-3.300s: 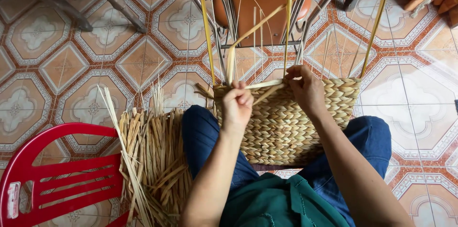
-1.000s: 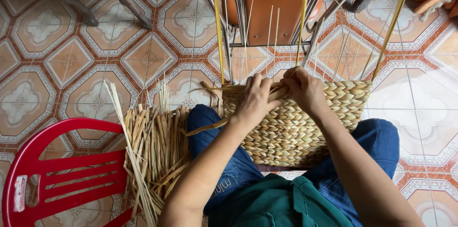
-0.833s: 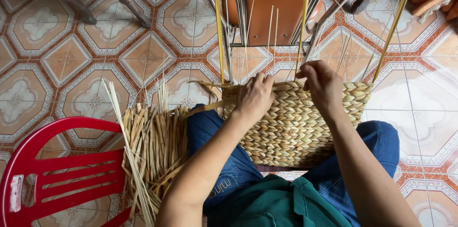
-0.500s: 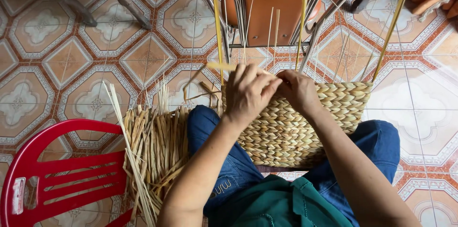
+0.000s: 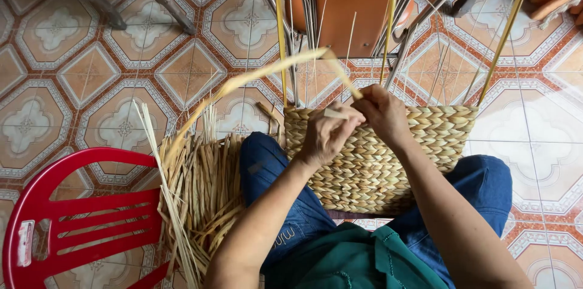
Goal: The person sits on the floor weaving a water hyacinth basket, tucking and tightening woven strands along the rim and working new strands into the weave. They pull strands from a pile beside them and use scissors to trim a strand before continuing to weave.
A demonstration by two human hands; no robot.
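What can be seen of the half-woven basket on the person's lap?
The basket is braided from pale straw-coloured fibre, with its woven wall finished only partway up. Thin yellow frame rods rise bare above the weave. It rests between the person's knees. The left hand and right hand work a long strand at its top edge.

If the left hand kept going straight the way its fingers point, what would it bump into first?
The left hand points toward the right hand, which sits almost against it at the rim of the woven basket, so it would likely meet that hand first. Depth is hard to judge from above.
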